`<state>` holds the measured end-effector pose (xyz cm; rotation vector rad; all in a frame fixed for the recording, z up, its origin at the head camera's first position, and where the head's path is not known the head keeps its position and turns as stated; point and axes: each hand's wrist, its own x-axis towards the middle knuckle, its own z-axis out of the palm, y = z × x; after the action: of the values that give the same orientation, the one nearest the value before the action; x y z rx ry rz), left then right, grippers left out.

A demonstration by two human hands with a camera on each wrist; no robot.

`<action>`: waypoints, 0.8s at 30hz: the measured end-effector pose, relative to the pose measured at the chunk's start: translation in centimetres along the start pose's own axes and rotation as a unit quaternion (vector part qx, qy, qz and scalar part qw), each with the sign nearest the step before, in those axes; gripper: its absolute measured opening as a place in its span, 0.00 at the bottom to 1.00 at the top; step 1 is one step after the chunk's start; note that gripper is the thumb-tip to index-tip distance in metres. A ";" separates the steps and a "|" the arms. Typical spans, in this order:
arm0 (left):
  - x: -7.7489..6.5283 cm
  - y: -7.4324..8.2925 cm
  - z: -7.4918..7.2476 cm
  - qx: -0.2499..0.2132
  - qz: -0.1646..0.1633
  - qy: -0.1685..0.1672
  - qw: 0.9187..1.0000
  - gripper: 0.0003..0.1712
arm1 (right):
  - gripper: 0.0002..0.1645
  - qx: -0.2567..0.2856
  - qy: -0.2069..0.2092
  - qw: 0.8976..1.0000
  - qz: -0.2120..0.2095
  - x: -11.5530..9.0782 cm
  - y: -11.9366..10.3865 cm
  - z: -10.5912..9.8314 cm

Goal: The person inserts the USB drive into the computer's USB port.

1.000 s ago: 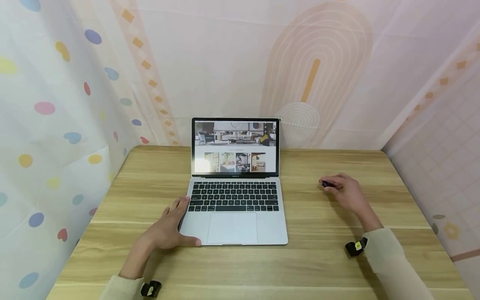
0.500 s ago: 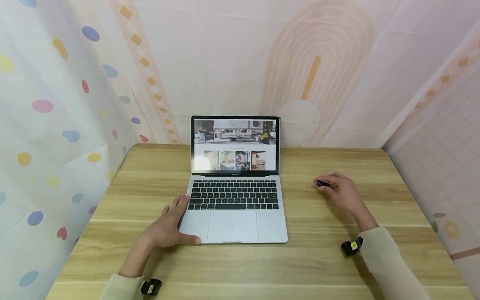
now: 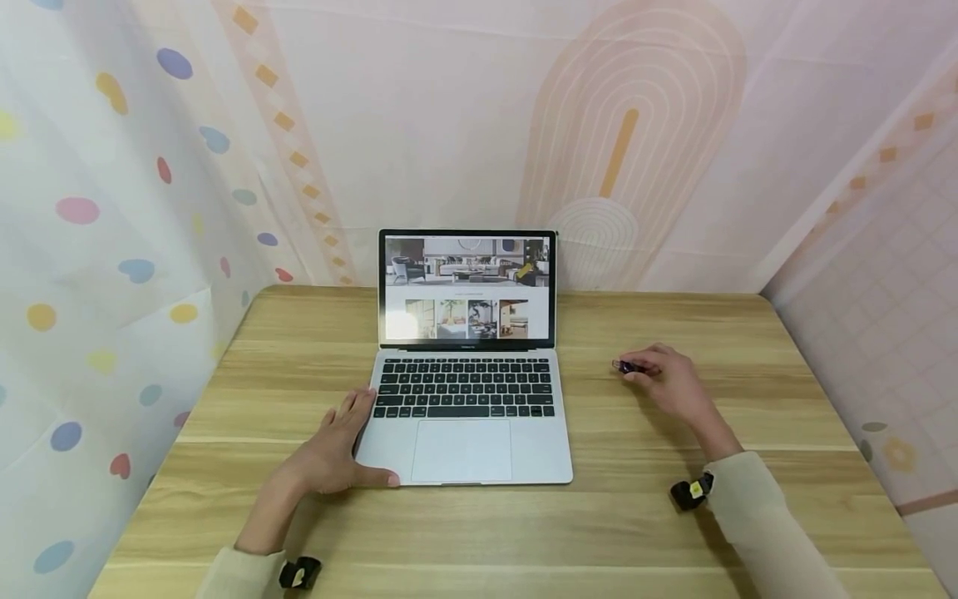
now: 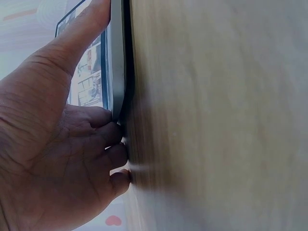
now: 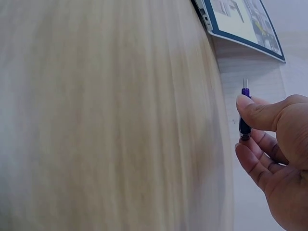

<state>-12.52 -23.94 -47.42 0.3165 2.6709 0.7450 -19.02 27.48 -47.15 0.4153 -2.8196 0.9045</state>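
Observation:
An open silver laptop sits on the wooden table with its screen lit. My left hand rests around its front left corner, thumb along the front edge and fingers against the left side. The left wrist view shows those fingertips low at the tabletop beside the laptop's edge. To the right of the laptop, my right hand pinches a small dark purple USB flash drive between thumb and fingers. Its metal plug points toward the laptop's side, with a gap between them.
Small ports show on the laptop's right side edge in the right wrist view. Patterned cloth hangs behind and along both sides of the table. Black wrist cameras sit at both sleeves.
My right hand has moved left, bringing the flash drive closer to the laptop's right side. The left hand and laptop stay in place; the head view has shifted slightly.

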 end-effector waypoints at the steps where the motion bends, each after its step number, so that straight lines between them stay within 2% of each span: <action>1: 0.0 0.0 0.0 0.000 0.001 0.000 1.000 0.84 | 0.16 0.001 -0.001 1.000 0.000 0.0 0.0 0.1; 24: -0.1 0.3 -0.2 0.003 0.008 -0.005 1.000 0.83 | 0.16 0.014 -0.049 0.998 0.028 0.5 -1.4 1.8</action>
<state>-12.51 -23.84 -47.09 0.3426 2.6651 0.7387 -19.19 25.20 -47.73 0.3963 -2.9246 0.9610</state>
